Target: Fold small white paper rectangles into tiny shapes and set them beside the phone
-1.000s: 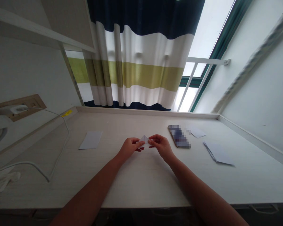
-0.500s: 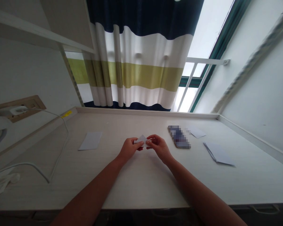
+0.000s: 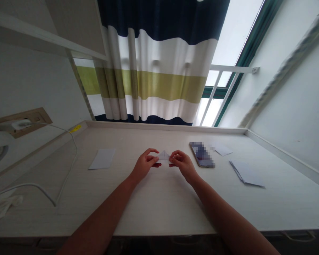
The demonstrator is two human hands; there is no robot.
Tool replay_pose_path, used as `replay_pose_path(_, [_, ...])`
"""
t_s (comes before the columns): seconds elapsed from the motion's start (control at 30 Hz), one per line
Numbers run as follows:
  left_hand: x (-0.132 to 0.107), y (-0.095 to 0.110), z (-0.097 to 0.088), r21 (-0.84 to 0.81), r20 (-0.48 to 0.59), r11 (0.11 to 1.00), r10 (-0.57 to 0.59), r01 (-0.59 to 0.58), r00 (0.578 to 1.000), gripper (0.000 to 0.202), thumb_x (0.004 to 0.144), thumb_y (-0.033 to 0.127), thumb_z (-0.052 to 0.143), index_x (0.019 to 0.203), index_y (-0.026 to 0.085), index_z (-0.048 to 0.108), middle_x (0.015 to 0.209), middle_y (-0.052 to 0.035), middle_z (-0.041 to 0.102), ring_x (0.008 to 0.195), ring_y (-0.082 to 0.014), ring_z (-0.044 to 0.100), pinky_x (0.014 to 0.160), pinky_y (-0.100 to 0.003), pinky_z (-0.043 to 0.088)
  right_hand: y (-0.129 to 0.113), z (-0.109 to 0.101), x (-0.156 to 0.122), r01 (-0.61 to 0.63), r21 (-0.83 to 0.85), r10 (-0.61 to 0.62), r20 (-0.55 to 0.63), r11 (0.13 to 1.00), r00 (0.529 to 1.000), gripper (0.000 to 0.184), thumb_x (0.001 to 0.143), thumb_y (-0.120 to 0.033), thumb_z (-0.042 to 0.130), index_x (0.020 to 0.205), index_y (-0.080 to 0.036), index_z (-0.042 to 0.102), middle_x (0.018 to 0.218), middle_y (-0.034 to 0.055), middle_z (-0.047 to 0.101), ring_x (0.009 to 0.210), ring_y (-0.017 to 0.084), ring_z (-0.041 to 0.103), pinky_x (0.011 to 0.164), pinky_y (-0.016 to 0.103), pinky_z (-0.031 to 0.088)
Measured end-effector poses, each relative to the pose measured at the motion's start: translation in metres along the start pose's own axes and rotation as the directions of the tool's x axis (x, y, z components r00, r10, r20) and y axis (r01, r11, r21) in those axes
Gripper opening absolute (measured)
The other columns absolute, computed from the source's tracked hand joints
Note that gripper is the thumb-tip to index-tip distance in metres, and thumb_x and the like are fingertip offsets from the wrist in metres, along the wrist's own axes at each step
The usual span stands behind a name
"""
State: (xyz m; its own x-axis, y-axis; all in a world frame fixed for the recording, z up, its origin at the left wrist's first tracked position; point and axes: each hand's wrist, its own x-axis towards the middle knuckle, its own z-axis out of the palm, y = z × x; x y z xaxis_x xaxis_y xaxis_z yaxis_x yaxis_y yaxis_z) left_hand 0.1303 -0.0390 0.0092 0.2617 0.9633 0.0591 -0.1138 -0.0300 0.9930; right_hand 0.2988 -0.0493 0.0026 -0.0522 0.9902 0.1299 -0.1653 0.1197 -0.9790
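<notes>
A small piece of white paper (image 3: 164, 156), folded to a triangular peak with a crease down its middle, is held up between my two hands just above the desk. My left hand (image 3: 146, 163) pinches its left corner between thumb and fingers, the index finger raised and curved above it. At the right corner, my right hand (image 3: 183, 164) grips the paper with thumb and bent index finger. The lower fingers of both hands are partly hidden beneath.
A phone (image 3: 202, 155) lies right of my hands, near a loose paper sheet (image 3: 223, 149) and a paper stack (image 3: 246, 173). Another sheet (image 3: 102, 158) is on the left. A white cable (image 3: 73, 164) runs over the desk (image 3: 159, 205) from a wall socket (image 3: 38, 116).
My hands have moved apart to the paper's two outer corners, and more of its front shows. The left index finger has lifted. Things on the desk stay put.
</notes>
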Motion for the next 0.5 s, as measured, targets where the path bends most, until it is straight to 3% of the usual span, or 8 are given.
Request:
replay_pose_path(0.17, [0.0019,-0.0044,0.0007,0.054,-0.012,0.989,0.138,-0.137,0.99,0.018,0.066,0.029,0.063,0.073,0.013,0.065,0.077,-0.002,0.065,0.075,-0.0161,0.061,0.07,-0.031,0.054,0.0012,-0.0003,0.0018,-0.008,-0.002,0.008,-0.004,1.0,1.0,0.018,0.057,-0.03,0.071,0.066,-0.018,0.062,0.065,-0.0024,0.06,0.062,0.011,0.055,0.063,0.03,0.052])
replay_pose_path(0.33, [0.0025,-0.0064,-0.0019,0.101,0.012,0.98,0.172,-0.173,0.985,0.018,0.07,0.027,0.059,0.08,0.015,0.067,0.086,-0.0037,0.066,0.077,-0.0163,0.062,0.071,-0.03,0.053,-0.0003,0.0011,0.0011,0.011,-0.032,-0.01,0.026,0.999,1.0,0.017,0.061,-0.029,0.068,0.074,-0.019,0.066,0.077,0.0006,0.065,0.071,0.013,0.058,0.069,0.032,0.051])
replay_pose_path(0.5, [0.0,-0.0061,-0.0017,0.211,0.056,0.963,0.159,-0.168,0.986,0.026,0.066,0.029,0.064,0.089,0.016,0.067,0.089,-0.0059,0.067,0.074,-0.0166,0.062,0.068,-0.028,0.051,-0.0019,0.0017,-0.0006,0.034,-0.069,-0.031,0.052,0.997,0.998,0.017,0.062,-0.028,0.068,0.076,-0.018,0.067,0.072,0.0002,0.065,0.067,0.013,0.058,0.068,0.031,0.05])
